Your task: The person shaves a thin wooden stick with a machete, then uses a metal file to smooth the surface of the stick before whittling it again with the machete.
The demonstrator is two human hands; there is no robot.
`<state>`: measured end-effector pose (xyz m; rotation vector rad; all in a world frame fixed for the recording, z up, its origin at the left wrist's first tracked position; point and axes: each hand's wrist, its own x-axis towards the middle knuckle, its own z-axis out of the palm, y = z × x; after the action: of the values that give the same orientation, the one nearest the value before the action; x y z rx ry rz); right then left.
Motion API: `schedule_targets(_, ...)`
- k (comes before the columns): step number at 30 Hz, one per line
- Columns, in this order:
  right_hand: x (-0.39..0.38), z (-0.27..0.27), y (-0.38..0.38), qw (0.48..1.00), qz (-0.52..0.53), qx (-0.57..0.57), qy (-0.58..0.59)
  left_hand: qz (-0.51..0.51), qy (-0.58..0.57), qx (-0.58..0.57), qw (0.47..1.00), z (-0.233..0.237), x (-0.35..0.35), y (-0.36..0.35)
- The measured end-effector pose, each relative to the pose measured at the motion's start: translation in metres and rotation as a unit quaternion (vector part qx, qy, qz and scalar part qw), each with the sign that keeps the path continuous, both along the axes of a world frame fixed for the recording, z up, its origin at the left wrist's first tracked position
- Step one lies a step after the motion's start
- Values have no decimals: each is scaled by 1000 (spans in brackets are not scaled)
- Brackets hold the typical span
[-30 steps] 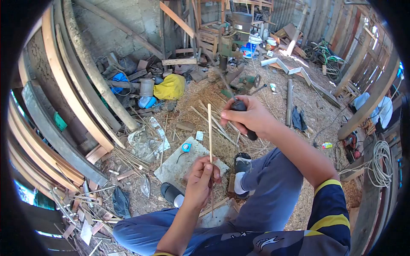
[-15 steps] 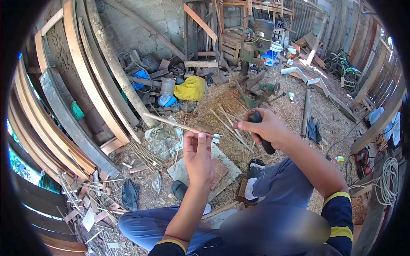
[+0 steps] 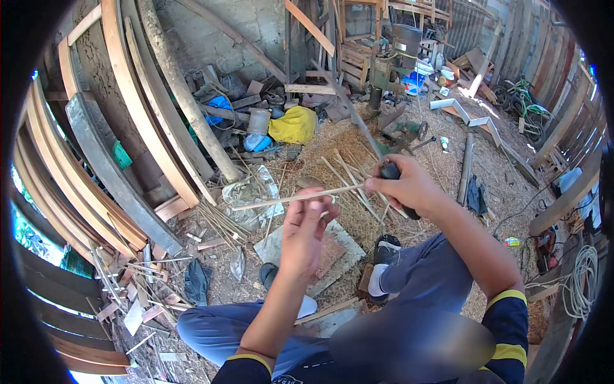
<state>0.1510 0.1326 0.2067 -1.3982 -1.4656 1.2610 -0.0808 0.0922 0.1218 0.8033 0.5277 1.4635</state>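
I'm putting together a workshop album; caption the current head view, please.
Above a shaving-strewn floor, the left hand holds a thin stick, the right hand a long blade by its black handle.

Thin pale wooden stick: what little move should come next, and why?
Perhaps the left hand should ease the stick away from the right hand: the stick's end seems to meet the thumb there, near the black handle of the long grey blade.
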Motion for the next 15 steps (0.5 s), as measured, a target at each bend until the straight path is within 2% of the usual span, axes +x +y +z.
schedule_targets(2,18,-6,7,999,9,31,9,-56,-25,-67,996,-6,-17,0)
schedule_targets(5,37,-2,11,998,7,61,-28,-197,-91,-67,974,-12,-50,1)
schedule_targets(6,44,-4,13,997,5,70,-34,-181,-47,-112,976,-9,-57,1)
schedule_targets(9,56,-7,13,994,22,82,-65,-304,-22,-115,945,5,-76,-2)
schedule_targets(15,65,-11,12,987,36,104,-115,-370,111,-114,915,14,-79,-4)
